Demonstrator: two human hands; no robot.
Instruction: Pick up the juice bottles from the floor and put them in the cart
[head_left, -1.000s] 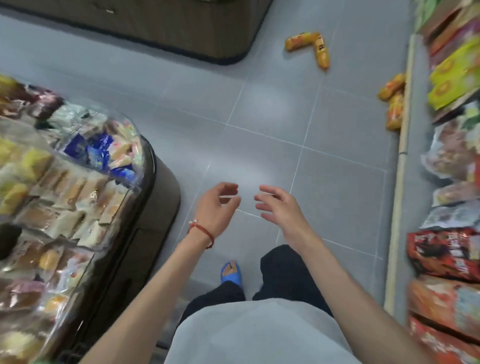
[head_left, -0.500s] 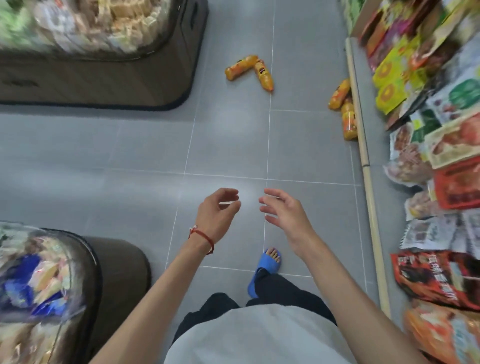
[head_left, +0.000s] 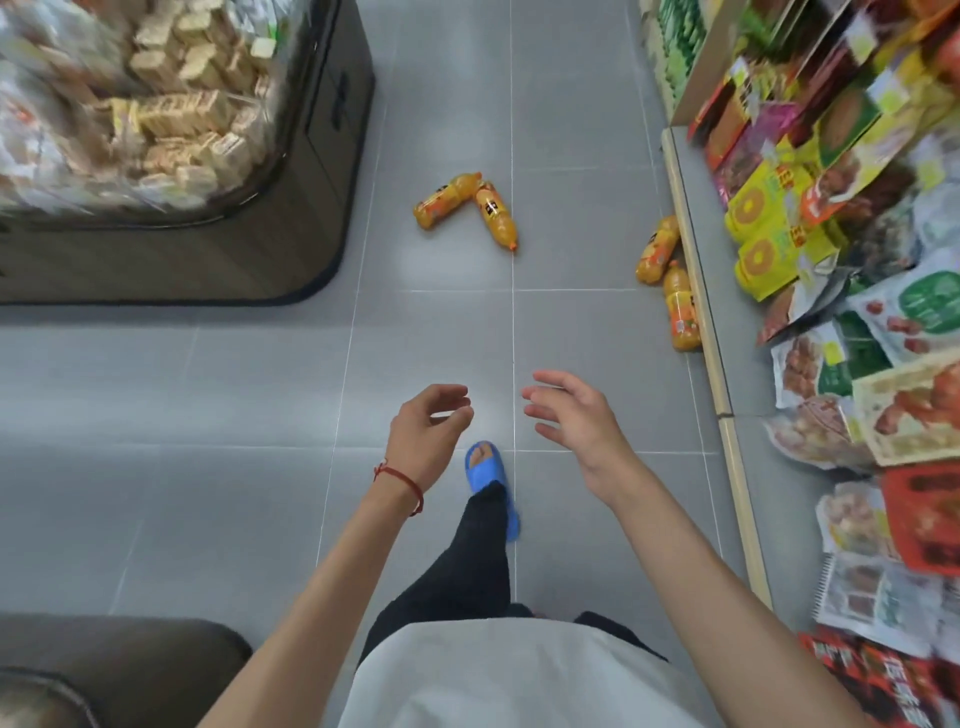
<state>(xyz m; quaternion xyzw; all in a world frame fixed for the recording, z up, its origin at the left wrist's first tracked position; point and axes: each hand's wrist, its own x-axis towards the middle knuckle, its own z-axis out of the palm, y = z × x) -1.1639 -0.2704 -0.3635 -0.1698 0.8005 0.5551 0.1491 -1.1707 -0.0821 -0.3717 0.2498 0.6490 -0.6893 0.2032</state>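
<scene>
Several orange juice bottles lie on the grey tiled floor. One pair forms a V in mid-aisle: a left bottle and a right bottle. Another pair lies against the shelf base on the right: an upper bottle and a lower bottle. My left hand, with a red string at the wrist, hangs empty with curled fingers. My right hand is empty with fingers spread. Both hands are well short of the bottles. No cart is in view.
A dark display bin of wrapped snacks stands at upper left. A second bin's corner is at lower left. Snack shelves line the right side, with a wooden base rail. My foot in a blue sandal is stepping forward.
The view has swung and moved forward along the aisle; the bottles now sit closer and lower in frame. My hands keep the same empty pose. My sandalled foot has stepped ahead.
</scene>
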